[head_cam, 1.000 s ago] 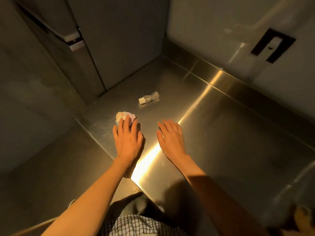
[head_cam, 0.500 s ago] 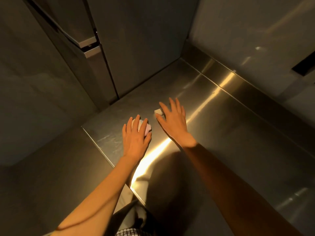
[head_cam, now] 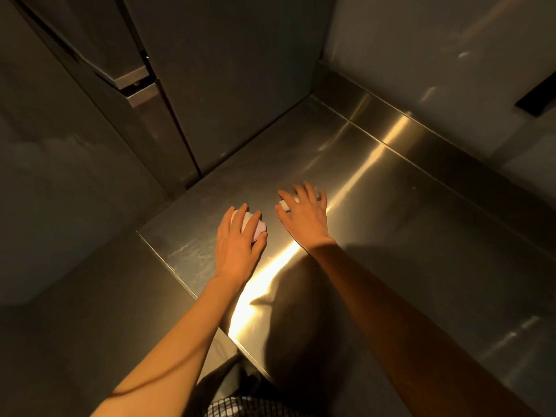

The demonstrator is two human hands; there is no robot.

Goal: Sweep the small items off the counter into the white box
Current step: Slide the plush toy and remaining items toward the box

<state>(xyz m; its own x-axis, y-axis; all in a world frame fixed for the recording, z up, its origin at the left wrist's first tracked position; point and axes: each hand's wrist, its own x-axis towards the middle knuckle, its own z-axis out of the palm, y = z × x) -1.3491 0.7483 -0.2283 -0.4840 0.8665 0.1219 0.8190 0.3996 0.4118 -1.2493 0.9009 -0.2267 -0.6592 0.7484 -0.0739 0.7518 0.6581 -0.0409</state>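
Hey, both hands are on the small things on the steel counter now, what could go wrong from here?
1. The left hand lies flat over the pale pink item near the counter edge; it might slip to the floor.
2. The right hand only partly covers the small clear item; it could squirt out sideways.
3. No white box is in view, so sweeping blind may miss it.

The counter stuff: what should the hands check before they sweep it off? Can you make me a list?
1. Left hand covers the pink and white wad: ok, fingers lie over it.
2. Right hand is on the small clear packet: ok, one end peeks out by the thumb.
3. White box ready to catch things: cannot tell, no box is in view.
4. Path to the steel counter's front edge: ok, nothing lies between the hands and the edge.
5. Other small items left behind: none seen on the counter.
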